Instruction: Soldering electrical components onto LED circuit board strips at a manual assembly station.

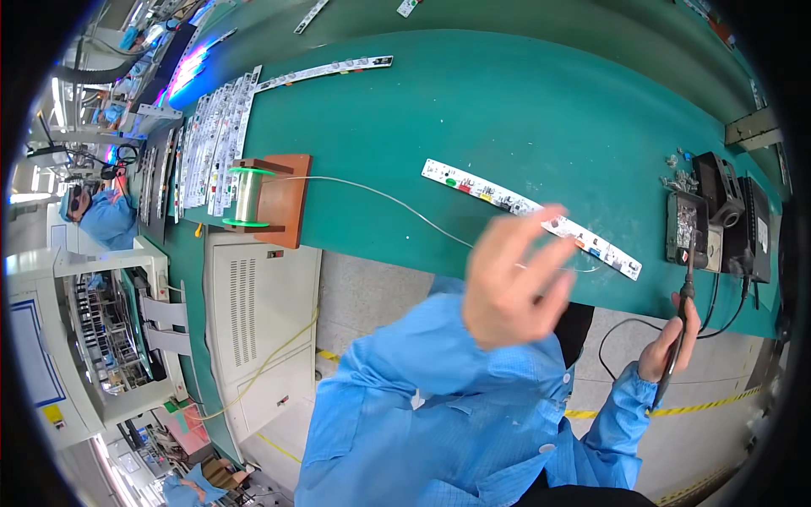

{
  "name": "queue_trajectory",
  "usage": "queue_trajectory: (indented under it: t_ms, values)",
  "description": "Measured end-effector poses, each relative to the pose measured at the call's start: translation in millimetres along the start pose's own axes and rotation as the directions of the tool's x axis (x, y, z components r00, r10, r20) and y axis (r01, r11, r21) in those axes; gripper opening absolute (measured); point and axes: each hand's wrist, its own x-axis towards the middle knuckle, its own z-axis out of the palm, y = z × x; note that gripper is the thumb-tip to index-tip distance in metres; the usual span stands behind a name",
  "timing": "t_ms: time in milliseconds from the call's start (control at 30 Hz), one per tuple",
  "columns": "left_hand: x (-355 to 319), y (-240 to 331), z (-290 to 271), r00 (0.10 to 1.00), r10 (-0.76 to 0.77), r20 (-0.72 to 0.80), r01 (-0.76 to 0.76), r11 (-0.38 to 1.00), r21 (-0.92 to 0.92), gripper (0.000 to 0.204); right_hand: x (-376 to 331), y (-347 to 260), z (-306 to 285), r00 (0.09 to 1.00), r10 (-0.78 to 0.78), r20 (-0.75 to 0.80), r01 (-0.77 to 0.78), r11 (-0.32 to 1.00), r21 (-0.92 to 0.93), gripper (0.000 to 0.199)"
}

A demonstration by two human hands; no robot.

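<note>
Gripping a black soldering iron [667, 378] was the right hand [657, 355]; the left hand [508, 291], hold unclear, overlapped a white, illegibly marked circuit strip [475, 186].

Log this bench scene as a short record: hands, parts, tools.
Left hand: blurred, in front of the circuit strip; grip unclear
Right hand: holding a soldering iron, tip toward the small dark tray
Wire: runs from spool to left hand, loose end beyond it
Spool: green-ended, on a brown stand
Other strips: side by side, far left
Bench top: green
</note>
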Motion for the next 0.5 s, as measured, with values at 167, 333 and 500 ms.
queue_trajectory:
  t_ms: [167, 333, 500]
  values:
    - [14.2, -64.8, -56.2, 0.992, 0.052, -0.111, 0.008, 0.873, 0.487, 0.031, 11.5, -28.1, 25.4, 0.996, -0.013, 0.090, 0.011, 1.000, 0.027, 0.033]
    - [9.0, -75.4, -71.0, 0.992, -0.088, 0.089, 0.006, 0.745, 0.667, 0.027, 26.6, -47.9, 50.7, 0.980, -0.056, 0.193, 0.058, 0.998, -0.003, 0.036]
    - [0.1, -69.6, -83.7, 0.978, -0.141, 0.154, 0.024, 0.810, 0.585, 0.025, 40.6, -44.9, 60.4, 0.979, -0.066, 0.195, 0.070, 0.997, -0.015, 0.036]
